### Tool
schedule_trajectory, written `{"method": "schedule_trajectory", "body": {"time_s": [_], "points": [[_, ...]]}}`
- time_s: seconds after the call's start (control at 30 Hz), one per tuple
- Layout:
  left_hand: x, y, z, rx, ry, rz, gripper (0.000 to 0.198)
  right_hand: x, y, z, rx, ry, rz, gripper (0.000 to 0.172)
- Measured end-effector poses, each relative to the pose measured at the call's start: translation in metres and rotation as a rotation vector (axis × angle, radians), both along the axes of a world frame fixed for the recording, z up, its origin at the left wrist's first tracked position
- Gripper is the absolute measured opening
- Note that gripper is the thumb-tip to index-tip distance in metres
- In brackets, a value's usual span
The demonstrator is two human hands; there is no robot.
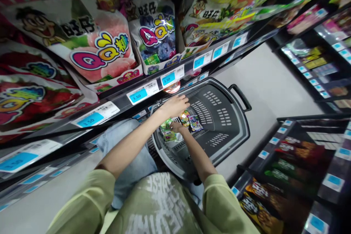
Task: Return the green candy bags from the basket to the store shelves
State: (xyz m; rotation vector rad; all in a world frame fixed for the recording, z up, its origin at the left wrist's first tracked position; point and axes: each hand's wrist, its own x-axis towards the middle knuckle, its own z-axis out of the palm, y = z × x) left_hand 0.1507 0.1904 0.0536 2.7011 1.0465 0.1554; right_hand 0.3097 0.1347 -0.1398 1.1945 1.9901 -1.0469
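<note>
A dark grey shopping basket (pixel 233 146) stands on the floor in front of my knees. Several small candy packets lie inside it: a green one (pixel 169 136), an orange-yellow one (pixel 184 117) and a purple-blue one (pixel 195 122). My right hand (pixel 177 127) reaches down into the basket, its fingers closed at the green packet; they partly cover it. Over the basket's shelf-side edge, my left hand (pixel 175 106) is held with fingers loosely bent and slightly apart. I see nothing in it, though its palm side is hidden.
Along the left, a shelf edge with price tags (pixel 144 92) runs close beside the basket. It bears peach gummy bags (pixel 102 40), blueberry gummy bags (pixel 156 33) and strawberry ones (pixel 30 95). Snack shelves (pixel 274 140) stand on the right. The basket's handle (pixel 242 97) sticks out at its far end.
</note>
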Motion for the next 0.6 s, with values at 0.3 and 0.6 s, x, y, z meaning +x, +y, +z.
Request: {"method": "schedule_trajectory", "body": {"time_s": [0.3, 0.6], "points": [[0.003, 0.0, 0.003, -0.009, 0.013, 0.024, 0.021, -0.017, -0.009, -0.012, 0.018, -0.05, -0.023, 0.029], [0.006, -0.001, -0.004, 0.0, 0.023, 0.012, 0.02, 0.014, -0.003, 0.001, -0.36, 0.019, -0.309, 0.028]]}}
